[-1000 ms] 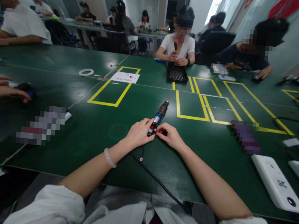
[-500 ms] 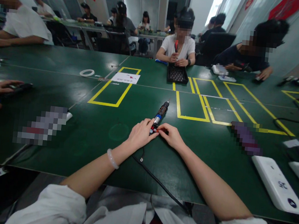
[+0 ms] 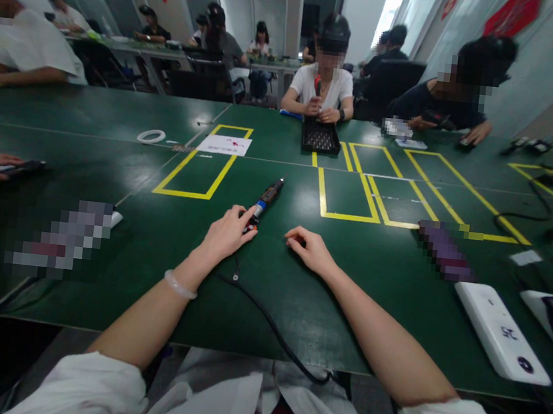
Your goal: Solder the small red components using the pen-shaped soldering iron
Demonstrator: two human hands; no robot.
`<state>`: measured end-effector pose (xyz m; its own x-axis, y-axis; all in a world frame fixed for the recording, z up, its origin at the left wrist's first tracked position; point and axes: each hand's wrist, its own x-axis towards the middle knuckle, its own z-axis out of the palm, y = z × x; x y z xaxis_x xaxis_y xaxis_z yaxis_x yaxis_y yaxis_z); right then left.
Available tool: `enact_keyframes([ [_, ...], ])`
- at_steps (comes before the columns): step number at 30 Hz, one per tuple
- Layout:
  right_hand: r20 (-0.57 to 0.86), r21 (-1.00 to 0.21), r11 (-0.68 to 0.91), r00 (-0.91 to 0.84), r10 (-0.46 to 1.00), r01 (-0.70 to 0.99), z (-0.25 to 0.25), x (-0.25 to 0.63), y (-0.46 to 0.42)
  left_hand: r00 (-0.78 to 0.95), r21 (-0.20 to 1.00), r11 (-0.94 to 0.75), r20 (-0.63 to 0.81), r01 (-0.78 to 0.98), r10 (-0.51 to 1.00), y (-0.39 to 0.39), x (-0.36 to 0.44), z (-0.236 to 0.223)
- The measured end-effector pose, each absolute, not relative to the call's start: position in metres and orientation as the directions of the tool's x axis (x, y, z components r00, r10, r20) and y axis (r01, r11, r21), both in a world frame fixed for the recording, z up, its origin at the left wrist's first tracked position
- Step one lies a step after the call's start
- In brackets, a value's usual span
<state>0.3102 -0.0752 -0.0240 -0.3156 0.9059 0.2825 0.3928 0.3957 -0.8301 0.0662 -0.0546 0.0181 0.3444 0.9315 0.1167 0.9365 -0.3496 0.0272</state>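
Observation:
A dark electric screwdriver (image 3: 266, 198) with a blue band lies on the green table, its tip pointing away to the upper right. My left hand (image 3: 227, 233) is closed over its rear end, where small red and black parts show between the fingers. A black cable (image 3: 265, 314) runs from beneath that hand to the table's front edge, and a small ring terminal (image 3: 235, 277) lies beside it. To the right of the screwdriver, apart from it, my right hand (image 3: 312, 250) rests with its fingers curled together; whether anything small sits in the fingertips is hidden.
Yellow tape outlines (image 3: 349, 218) mark the green table (image 3: 270, 265). A white power bank (image 3: 503, 333) and a phone (image 3: 447, 251) lie at right. A tape roll (image 3: 151, 136) and a paper sheet (image 3: 224, 145) lie farther left. Across, a person works over a black tray (image 3: 319, 147).
My left hand and the screwdriver have shifted left. The right hand has come away from the screwdriver's rear end, leaving a gap between the hands. The view has turned slightly.

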Motion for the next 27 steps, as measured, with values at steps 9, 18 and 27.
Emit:
enact_keyframes([
  [9, 0.281, -0.813, 0.408, -0.335, 0.899, 0.414, -0.024, 0.311, -0.075, 0.002, 0.133, -0.007, 0.036, 0.991, 0.999, -0.003, -0.043, 0.005],
  [18, 0.281, -0.815, 0.414, -0.348, 0.895, 0.406, -0.026, 0.31, -0.075, -0.138, 0.164, 0.126, 0.063, 0.978, 0.988, -0.002, -0.096, 0.006],
  [27, 0.279, -0.803, 0.418, -0.353, 0.893, 0.425, -0.026, 0.309, -0.075, -0.149, 0.009, 0.15, 0.219, 0.989, 0.964, -0.016, -0.058, 0.018],
])
